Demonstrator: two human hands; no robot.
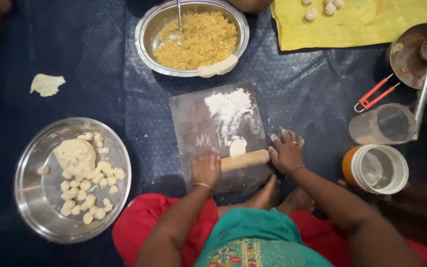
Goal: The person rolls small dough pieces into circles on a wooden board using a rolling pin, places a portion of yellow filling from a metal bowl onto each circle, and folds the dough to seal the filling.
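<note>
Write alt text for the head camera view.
Both hands, left hand and right hand, press a wooden rolling pin over a small dough piece on a floured board. A steel plate of dough balls sits left, a bowl of filling ahead.

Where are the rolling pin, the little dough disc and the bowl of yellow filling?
Rolling pin (245,159), head view, middle of its bare wooden barrel.
Dough disc (237,146), head view, its centre.
Filling bowl (147,27), head view, left steel rim.

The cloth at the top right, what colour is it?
Yellow. The cloth shows best in the head view.
</note>
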